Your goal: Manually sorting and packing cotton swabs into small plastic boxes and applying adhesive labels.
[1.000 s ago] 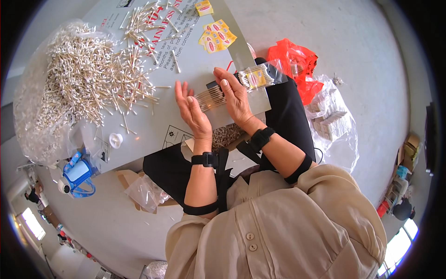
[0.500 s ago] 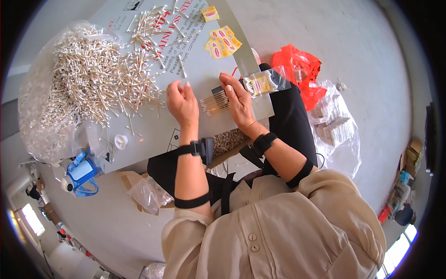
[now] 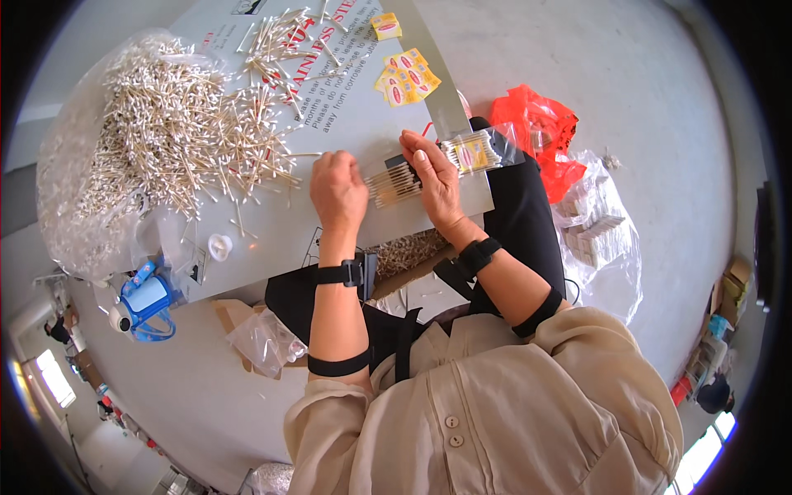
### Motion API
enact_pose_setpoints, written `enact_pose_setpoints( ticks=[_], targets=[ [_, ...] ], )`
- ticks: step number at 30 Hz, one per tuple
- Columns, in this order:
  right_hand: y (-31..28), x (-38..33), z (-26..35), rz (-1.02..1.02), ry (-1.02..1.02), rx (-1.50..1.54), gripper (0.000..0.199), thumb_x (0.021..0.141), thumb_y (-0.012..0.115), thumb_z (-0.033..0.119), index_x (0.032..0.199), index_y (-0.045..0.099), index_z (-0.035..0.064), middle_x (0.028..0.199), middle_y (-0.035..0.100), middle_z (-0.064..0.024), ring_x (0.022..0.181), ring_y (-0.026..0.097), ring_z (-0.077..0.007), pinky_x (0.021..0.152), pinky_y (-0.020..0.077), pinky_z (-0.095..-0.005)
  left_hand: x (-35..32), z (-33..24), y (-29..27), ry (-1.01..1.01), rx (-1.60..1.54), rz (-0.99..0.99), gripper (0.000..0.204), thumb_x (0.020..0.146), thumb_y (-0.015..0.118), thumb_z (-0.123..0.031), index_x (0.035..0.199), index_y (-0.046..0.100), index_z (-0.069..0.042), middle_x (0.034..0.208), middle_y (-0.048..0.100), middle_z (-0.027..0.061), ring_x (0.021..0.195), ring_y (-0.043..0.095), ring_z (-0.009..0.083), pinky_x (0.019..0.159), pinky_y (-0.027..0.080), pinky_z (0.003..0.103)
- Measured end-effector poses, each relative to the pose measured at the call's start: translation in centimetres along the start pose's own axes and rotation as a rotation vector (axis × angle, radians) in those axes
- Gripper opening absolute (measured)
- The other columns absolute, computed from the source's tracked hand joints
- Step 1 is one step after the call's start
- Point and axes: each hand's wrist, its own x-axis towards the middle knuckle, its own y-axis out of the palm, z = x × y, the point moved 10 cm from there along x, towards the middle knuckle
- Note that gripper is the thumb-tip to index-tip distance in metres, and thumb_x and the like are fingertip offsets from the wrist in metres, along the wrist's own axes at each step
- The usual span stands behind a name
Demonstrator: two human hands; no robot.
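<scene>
My left hand [image 3: 340, 191] is closed, with one cotton swab [image 3: 306, 154] sticking out at its fingertips toward the pile. A large heap of loose cotton swabs [image 3: 161, 124] lies to its left, spilling from a clear plastic bag [image 3: 62, 190]. My right hand [image 3: 435, 177] is closed around a clear pack of cotton swabs [image 3: 496, 148], the thumb on top. A yellow card [image 3: 473, 154] shows inside the pack, right of the hand. On the hand's left side, a row of swabs [image 3: 391, 184] lies side by side; its part under the hand is hidden.
Yellow cards [image 3: 406, 78] and a small stack of them [image 3: 385, 26] lie on the grey table [image 3: 272, 256]. More loose swabs [image 3: 280, 41] lie at the far side. A blue bottle [image 3: 144, 297] is at the left edge; red [image 3: 536, 124] and clear bags [image 3: 598, 235] are at right.
My left hand has moved slightly right and nearer, and its fingers have closed, with a swab now at their tips. My right hand keeps its hold on the pack.
</scene>
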Motion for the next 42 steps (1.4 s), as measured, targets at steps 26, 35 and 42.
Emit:
enact_pose_setpoints(
  ticks=[26, 35, 42],
  targets=[
    [0.7, -0.1, 1.1, 0.022, -0.057, -0.14, 0.037, 0.104, 0.045, 0.02, 0.132, 0.052, -0.0026, 0.137, 0.052, -0.0109, 0.126, 0.049, -0.0178, 0.108, 0.0391, -0.0302, -2.8, -0.2, -0.4, -0.046, -0.495, -0.191, 0.03, 0.097, 0.051, -0.022, 0.117, 0.057, 0.0, 0.129, 0.051, 0.016, 0.122, 0.045, 0.0321, 0.104, 0.036, 0.043],
    [0.8, 0.5, 0.5, -0.003, -0.028, -0.092, 0.037, 0.104, 0.044, 0.021, 0.133, 0.052, -0.0021, 0.137, 0.052, -0.0113, 0.125, 0.049, -0.0171, 0.107, 0.0393, -0.0297, -2.8, -1.1, 2.8, -0.179, -0.874, -0.212, 0.053, 0.102, 0.045, -0.033, 0.14, 0.041, 0.003, 0.142, 0.044, 0.0188, 0.132, 0.042, 0.0273, 0.112, 0.032, 0.041],
    [0.2, 0.4, 0.3, -0.013, -0.01, -0.038, 0.039, 0.104, 0.044, 0.022, 0.133, 0.051, -0.0034, 0.136, 0.052, -0.0128, 0.127, 0.049, -0.0194, 0.11, 0.0384, -0.0319, -2.8, -0.1, 2.3, -0.231, -1.021, -0.152, 0.055, 0.098, 0.053, -0.032, 0.14, 0.04, 0.002, 0.144, 0.042, 0.0192, 0.131, 0.043, 0.0334, 0.111, 0.033, 0.043]
  ],
)
